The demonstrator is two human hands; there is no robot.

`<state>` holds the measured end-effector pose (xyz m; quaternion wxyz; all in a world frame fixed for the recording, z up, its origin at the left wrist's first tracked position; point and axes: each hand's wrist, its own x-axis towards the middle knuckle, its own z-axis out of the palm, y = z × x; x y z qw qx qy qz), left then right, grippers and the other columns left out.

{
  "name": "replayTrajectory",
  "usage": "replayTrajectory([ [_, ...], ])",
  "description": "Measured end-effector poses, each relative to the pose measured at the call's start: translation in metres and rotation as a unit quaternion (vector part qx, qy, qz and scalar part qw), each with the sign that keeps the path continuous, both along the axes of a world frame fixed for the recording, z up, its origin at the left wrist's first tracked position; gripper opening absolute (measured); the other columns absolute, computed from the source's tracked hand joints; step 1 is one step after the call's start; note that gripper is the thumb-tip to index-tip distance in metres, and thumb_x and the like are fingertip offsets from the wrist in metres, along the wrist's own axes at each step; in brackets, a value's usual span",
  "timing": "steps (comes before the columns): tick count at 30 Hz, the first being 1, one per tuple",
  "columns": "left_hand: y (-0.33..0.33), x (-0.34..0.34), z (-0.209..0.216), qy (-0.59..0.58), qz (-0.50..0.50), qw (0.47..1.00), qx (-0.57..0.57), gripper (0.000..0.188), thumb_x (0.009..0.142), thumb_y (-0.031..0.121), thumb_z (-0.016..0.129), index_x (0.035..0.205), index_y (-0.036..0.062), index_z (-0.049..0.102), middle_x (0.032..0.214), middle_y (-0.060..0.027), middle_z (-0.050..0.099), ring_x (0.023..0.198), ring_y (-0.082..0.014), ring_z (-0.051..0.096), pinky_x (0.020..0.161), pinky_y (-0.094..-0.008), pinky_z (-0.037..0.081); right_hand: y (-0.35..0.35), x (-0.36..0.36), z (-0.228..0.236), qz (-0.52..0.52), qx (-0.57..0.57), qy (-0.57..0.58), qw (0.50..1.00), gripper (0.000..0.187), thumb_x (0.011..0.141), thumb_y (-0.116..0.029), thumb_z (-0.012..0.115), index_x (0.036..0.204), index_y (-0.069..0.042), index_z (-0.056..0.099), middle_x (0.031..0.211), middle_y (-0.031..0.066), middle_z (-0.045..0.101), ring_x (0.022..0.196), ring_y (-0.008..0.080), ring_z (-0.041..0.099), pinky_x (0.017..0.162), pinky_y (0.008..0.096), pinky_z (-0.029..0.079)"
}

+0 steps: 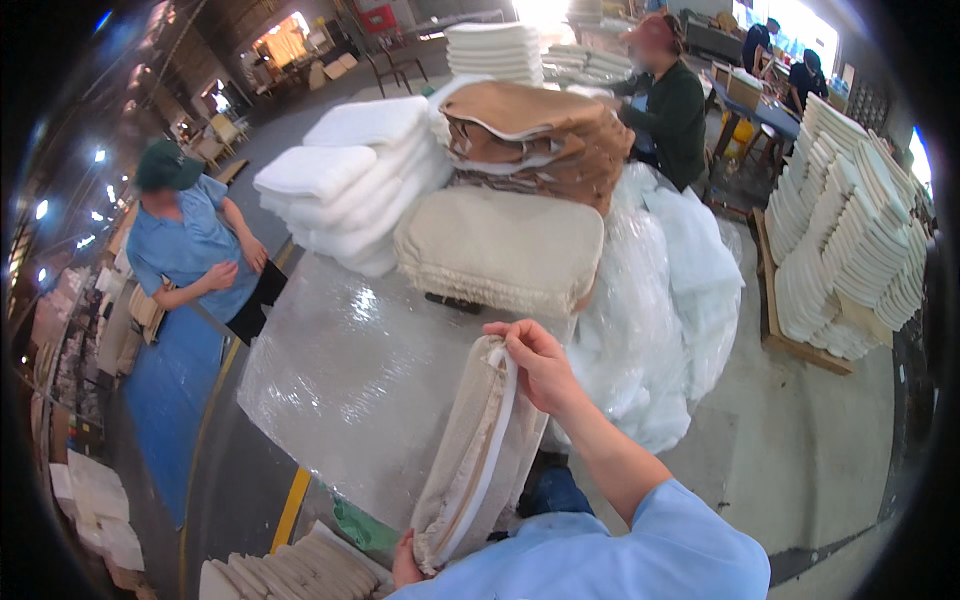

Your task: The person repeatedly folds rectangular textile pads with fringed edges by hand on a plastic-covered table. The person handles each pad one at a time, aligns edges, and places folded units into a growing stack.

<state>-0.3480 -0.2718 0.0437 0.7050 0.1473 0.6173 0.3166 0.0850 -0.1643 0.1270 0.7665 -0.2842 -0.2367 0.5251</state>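
A beige fabric cushion cover stands on its side at the near edge of the plastic-wrapped table. Along its opening runs a white strip that looks like zipper tape. My right hand pinches the far end of the cover between thumb and fingers. At the near end, my left hand grips the lower corner, partly hidden by the cover and my sleeve. Just beyond my right hand lies a stack of beige covers with frayed edges.
White padding and brown covers are piled at the back. Clear plastic bags bulge to the right. More cushions rise on a pallet. One person stands at left, another behind the piles. Beige pieces lie lower left.
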Motion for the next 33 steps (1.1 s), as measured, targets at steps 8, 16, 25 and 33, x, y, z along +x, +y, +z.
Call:
replayTrajectory([
  [8,-0.009,0.039,-0.002,0.040,-0.387,0.883,0.262,0.053,0.102,0.040,0.067,0.144,0.0079,0.064,0.140,-0.0257,0.064,0.133,-0.0455,0.057,0.114,-0.0533,0.044,0.089,-0.008,-0.031,-0.265,-0.190,-0.286,0.901,0.009,0.104,-0.011,0.065,0.106,-0.003,0.068,0.099,0.0040,0.071,0.090,0.0117,0.060,0.083,0.0293,0.050],
  [16,0.095,0.141,0.067,0.183,-0.435,0.762,0.444,0.083,0.099,0.030,0.072,0.165,-0.0016,0.034,0.149,-0.0306,0.058,0.139,-0.0444,0.057,0.117,-0.0445,0.045,0.117,-0.039,-0.030,-0.234,-0.172,-0.316,0.903,0.014,0.101,-0.013,0.070,0.109,-0.003,0.072,0.095,0.0057,0.073,0.090,0.0160,0.066,0.086,0.0320,0.053],
  [25,0.180,0.256,0.090,0.325,-0.348,0.781,0.403,0.087,0.089,0.017,0.069,0.165,0.0002,0.031,0.148,-0.0282,0.060,0.136,-0.0432,0.061,0.113,-0.0483,0.048,0.141,-0.001,-0.039,0.004,-0.177,-0.282,0.943,0.031,0.089,-0.020,0.083,0.114,-0.002,0.076,0.100,0.0051,0.072,0.090,0.0141,0.065,0.083,0.0316,0.053],
  [33,0.220,0.240,0.068,0.306,-0.267,0.815,0.414,0.060,0.094,0.016,0.054,0.151,0.0003,0.054,0.141,-0.0272,0.067,0.132,-0.0431,0.064,0.109,-0.0489,0.049,0.158,-0.037,-0.056,-0.030,-0.139,-0.200,0.969,0.017,0.091,-0.016,0.080,0.102,-0.004,0.074,0.093,0.0012,0.070,0.086,0.0112,0.062,0.080,0.0294,0.052],
])
